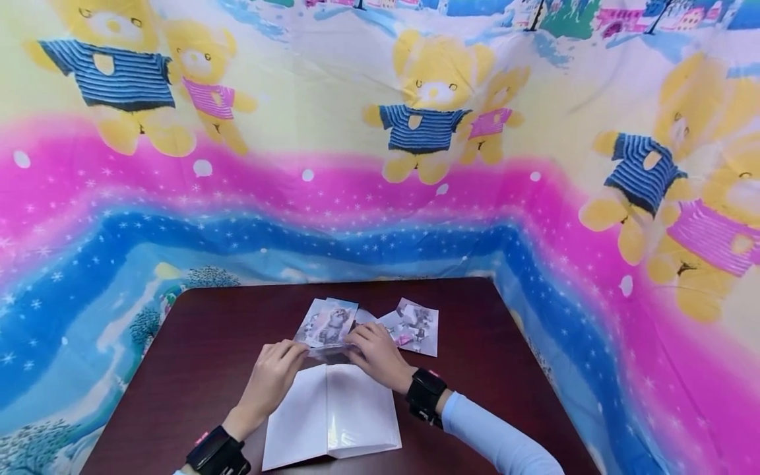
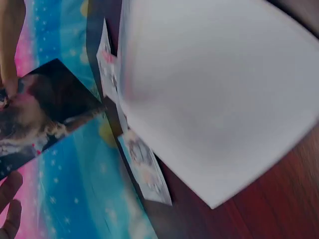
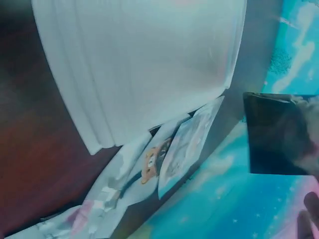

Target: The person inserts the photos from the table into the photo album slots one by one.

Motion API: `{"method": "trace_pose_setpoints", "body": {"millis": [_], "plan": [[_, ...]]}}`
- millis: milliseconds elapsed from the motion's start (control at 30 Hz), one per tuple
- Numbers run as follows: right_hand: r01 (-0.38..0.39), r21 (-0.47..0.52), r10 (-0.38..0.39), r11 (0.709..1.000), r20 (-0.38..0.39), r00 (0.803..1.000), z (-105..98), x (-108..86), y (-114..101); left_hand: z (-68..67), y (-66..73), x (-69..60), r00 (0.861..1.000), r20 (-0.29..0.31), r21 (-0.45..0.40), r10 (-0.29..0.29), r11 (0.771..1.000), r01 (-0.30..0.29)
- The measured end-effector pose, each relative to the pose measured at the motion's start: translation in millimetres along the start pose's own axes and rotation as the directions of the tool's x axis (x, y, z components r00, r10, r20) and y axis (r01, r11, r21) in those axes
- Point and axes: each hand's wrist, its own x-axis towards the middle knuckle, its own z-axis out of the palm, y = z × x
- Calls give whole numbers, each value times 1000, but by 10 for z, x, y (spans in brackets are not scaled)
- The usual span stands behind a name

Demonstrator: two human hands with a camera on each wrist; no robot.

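A dark photo card (image 2: 47, 117) with a brown furry animal on it is held up between both hands above the far edge of an open white album (image 1: 362, 412). My left hand (image 1: 276, 373) grips the card's left side; in the left wrist view its fingertips (image 2: 11, 189) meet the card's lower edge. My right hand (image 1: 377, 356) pinches the card's other side; only its fingertips (image 3: 311, 214) show in the right wrist view. The album lies flat, and its right page has a glossy clear cover.
Behind the album lie overlapping picture cards: a kitten card (image 1: 334, 324) at left, and pink and grey ones (image 1: 423, 326) at right. They rest on a dark brown table (image 1: 202, 369). A cloth printed with bears (image 1: 427, 125) hangs around the table's back and sides.
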Motion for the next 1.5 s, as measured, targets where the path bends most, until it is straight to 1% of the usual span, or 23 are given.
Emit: {"method": "trace_pose_setpoints", "body": {"millis": [67,133,200,300,367,400,467,500,567,633,667,767,833,967,1000,1033,1067,1133,1233,1300,1367,1400,1500], "plan": [[30,8,-30,1000,-37,999,24,31,10,48,41,23,1000,-15,3,-4,1000,4],[21,50,-18,999,-52,998,48,30,32,99,68,38,999,-37,12,-15,1000,16],[-18,115,25,993,-55,998,69,4,69,155,91,33,997,-73,26,-39,999,41],[-117,235,131,965,-43,990,101,-50,159,270,146,-30,990,-123,42,-72,996,78],[-193,329,212,924,-23,977,125,-82,234,365,202,-120,993,-90,37,-78,996,82],[-230,368,251,901,-10,968,138,-93,274,418,236,-174,996,-54,34,-66,997,68],[-301,436,324,848,22,946,178,-110,352,523,301,-293,997,67,27,-30,999,28],[-335,472,360,815,39,932,192,-114,381,574,331,-351,991,134,22,-10,1000,7],[-398,512,426,761,68,902,229,-110,429,667,376,-450,967,252,20,24,999,-30],[-447,542,480,712,90,873,267,-98,463,748,399,-508,944,326,26,44,998,-55],[-467,560,502,684,104,859,282,-92,471,781,401,-524,935,351,33,49,997,-65],[-498,613,542,613,132,830,343,-87,500,845,389,-518,908,416,61,50,995,-83],[-510,643,556,571,154,817,382,-104,512,862,373,-501,880,473,77,38,993,-85],[-553,693,594,462,221,774,432,-147,517,860,347,-489,811,585,111,-9,991,-70],[-554,707,595,439,233,769,437,-155,517,866,336,-500,801,598,119,-16,991,-68],[-562,717,603,411,248,758,441,-160,518,864,334,-507,796,605,124,-22,990,-67],[-568,725,609,390,259,750,444,-164,522,861,337,-511,797,604,126,-24,990,-65],[-557,753,607,351,270,747,440,-169,533,867,338,-526,808,589,130,-19,989,-71],[-537,780,600,321,271,753,402,-153,542,874,351,-538,832,554,140,-8,987,-84],[-521,797,591,305,270,760,324,-118,517,886,349,-546,846,533,148,-1,985,-92],[-512,808,598,292,263,757,308,-95,515,891,346,-550,855,518,152,0,984,-92],[-513,812,604,278,268,751,296,-81,502,894,344,-551,859,512,151,1,984,-91],[-519,809,609,275,272,745,304,-79,472,904,335,-566,864,504,154,-1,984,-89]]}}
